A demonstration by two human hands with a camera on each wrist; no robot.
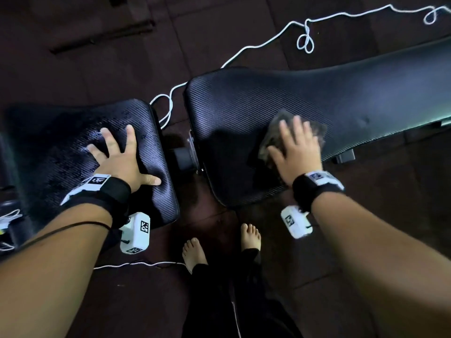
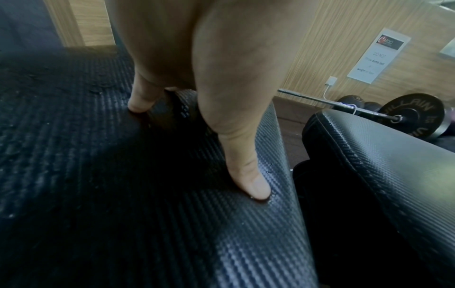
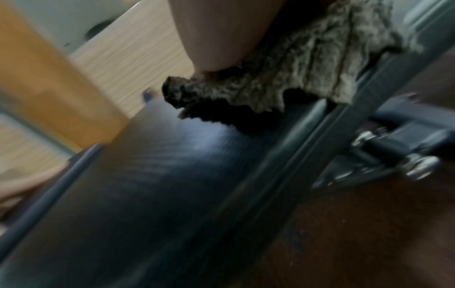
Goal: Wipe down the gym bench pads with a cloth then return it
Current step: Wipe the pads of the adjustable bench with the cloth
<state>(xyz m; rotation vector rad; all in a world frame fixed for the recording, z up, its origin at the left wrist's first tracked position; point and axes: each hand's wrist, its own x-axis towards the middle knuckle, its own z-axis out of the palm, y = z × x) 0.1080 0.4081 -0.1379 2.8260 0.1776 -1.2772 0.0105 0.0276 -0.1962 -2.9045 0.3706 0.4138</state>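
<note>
Head view: right hand flat, pressing cloth on bench; left hand spread on seemingly wet pad; wiping midway, return pending.

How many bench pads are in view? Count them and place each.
2: the short seat pad under the left hand, and the long back pad under the cloth and right hand.

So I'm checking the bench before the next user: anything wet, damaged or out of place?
Yes: droplets bead on the seat pad around the left hand. No damage shows. A white cord trails loose across the floor.
</note>
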